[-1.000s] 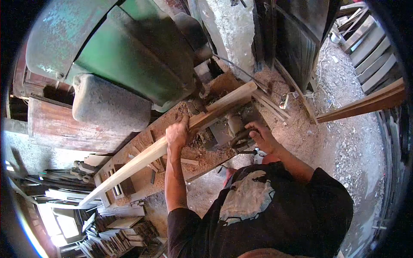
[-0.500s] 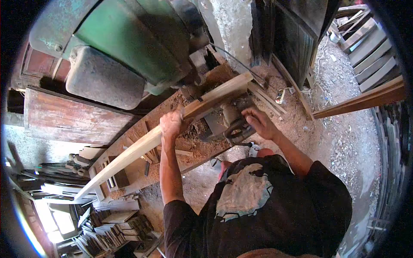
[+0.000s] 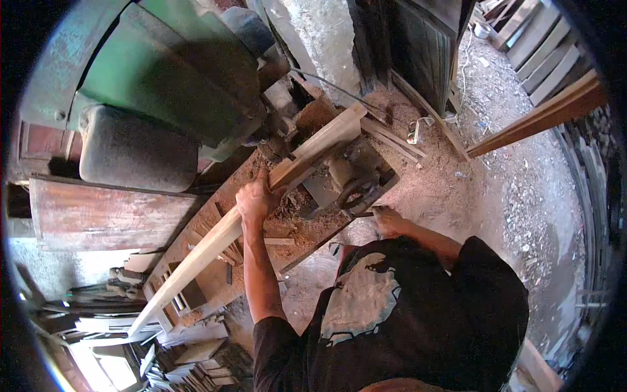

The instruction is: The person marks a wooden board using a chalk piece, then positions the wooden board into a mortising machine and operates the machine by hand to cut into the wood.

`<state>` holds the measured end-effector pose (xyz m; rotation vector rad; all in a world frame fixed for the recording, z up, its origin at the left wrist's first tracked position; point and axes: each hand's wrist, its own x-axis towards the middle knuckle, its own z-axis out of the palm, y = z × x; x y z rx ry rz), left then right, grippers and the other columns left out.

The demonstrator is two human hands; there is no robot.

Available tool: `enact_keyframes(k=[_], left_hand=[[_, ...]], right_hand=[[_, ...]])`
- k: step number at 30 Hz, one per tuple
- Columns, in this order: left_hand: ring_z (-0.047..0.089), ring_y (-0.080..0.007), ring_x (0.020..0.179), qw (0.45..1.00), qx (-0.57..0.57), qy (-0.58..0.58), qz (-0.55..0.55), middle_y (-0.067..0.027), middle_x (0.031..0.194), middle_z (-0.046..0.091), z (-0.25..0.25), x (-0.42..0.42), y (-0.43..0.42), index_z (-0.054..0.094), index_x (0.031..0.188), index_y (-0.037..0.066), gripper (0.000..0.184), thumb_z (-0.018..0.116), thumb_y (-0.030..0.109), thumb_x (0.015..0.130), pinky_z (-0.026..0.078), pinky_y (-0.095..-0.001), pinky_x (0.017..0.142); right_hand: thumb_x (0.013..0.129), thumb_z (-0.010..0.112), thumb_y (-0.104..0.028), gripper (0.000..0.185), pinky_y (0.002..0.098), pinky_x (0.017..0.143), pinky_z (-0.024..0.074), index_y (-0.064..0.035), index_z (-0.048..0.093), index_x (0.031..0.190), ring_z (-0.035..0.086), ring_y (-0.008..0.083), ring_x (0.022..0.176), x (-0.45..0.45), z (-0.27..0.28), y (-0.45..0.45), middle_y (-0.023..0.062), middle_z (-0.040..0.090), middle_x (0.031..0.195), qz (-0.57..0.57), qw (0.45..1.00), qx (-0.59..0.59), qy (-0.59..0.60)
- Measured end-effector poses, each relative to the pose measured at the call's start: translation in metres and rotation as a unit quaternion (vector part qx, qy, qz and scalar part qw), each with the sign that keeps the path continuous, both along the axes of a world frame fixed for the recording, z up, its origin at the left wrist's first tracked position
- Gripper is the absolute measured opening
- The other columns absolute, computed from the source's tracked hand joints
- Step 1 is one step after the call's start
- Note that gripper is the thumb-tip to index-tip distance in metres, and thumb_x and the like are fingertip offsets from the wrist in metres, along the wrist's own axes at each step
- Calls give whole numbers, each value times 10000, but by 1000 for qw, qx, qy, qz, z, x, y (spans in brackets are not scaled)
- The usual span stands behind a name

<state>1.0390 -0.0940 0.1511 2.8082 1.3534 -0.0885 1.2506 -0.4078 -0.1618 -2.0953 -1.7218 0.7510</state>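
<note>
My left hand is wrapped round a long pale wooden beam, near its middle. The beam lies slantwise over the sawdust-covered bench, below the head of a green machine. To the right of the beam is a round handwheel. Just below the wheel, my right hand is closed at the end of a short dark handle. Its fingertips are partly hidden.
Wooden strips and shavings lie on the bench. A reddish board stands behind it at left. Stacked wood pieces are at lower left. A brown plank juts in from the right, and dark panels lean at the top.
My right hand has left the handwheel and moved down to the short handle. My left hand stays on the beam. The whole view has shifted slightly.
</note>
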Motion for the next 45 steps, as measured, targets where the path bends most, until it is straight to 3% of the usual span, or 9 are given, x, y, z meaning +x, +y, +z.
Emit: enact_keyframes(k=[3,6,9,13,23,34,38,41,45], left_hand=[[731,-409,837,1000,-9,-3,-6,-186,897,740,-7,-2,3,617,1127,160,563,819,554,778,575,-512,698],[727,-409,840,1000,-15,-6,-3,-178,898,741,-8,-3,5,611,1115,154,530,822,510,784,566,-521,687],[723,-414,844,999,-11,-26,-25,-176,906,745,-12,-6,5,608,1130,149,517,826,471,789,557,-532,681],[724,-409,860,997,15,-58,-52,-174,940,741,-13,-7,4,588,1074,133,518,828,490,785,563,-518,687],[709,-439,908,999,-33,-5,-12,-209,940,740,-4,4,2,608,1113,131,509,800,501,822,554,-560,746],[722,-451,843,998,-7,-46,-47,-241,867,734,-3,0,1,599,1057,70,531,819,480,802,561,-556,697],[723,-446,839,999,-14,-37,-35,-245,883,734,-6,5,3,603,1058,75,532,817,489,801,565,-555,715],[724,-443,838,997,-2,-64,-34,-244,882,734,-6,7,-1,608,1052,78,531,814,499,801,566,-554,723],[726,-440,838,998,-13,-57,-40,-243,873,732,0,11,-4,609,1030,68,533,812,503,797,566,-553,719]], right_hand=[[777,704,-339,517,511,864,475,-13,644,1174,608,412,1070,-20,-2,23,231,640,1133,35,979,-148,-137],[673,723,-307,349,448,765,452,-60,698,918,619,343,939,-32,-47,16,171,623,1011,-2,981,0,-196],[764,683,-307,393,642,831,462,-57,712,1065,615,383,1054,-46,-125,10,184,670,1022,-121,979,126,-100],[691,688,-298,180,557,689,466,-122,712,717,666,315,776,-25,-41,18,112,658,834,81,980,17,-179],[926,607,-286,346,536,794,545,30,681,805,686,453,806,-49,-39,34,269,676,792,-92,993,-67,-16],[797,634,-239,254,520,740,562,7,698,797,678,459,801,-56,-77,38,248,690,822,-191,979,-63,15],[765,656,-267,275,516,739,572,-6,715,825,688,458,804,-57,-106,37,256,698,828,3,989,-76,-129],[801,642,-278,284,508,720,574,-8,720,843,697,445,792,-89,-141,27,265,694,831,-187,979,79,-29],[867,632,-306,319,487,703,572,6,693,839,703,411,792,-88,-82,42,261,689,843,-260,956,-120,71]])
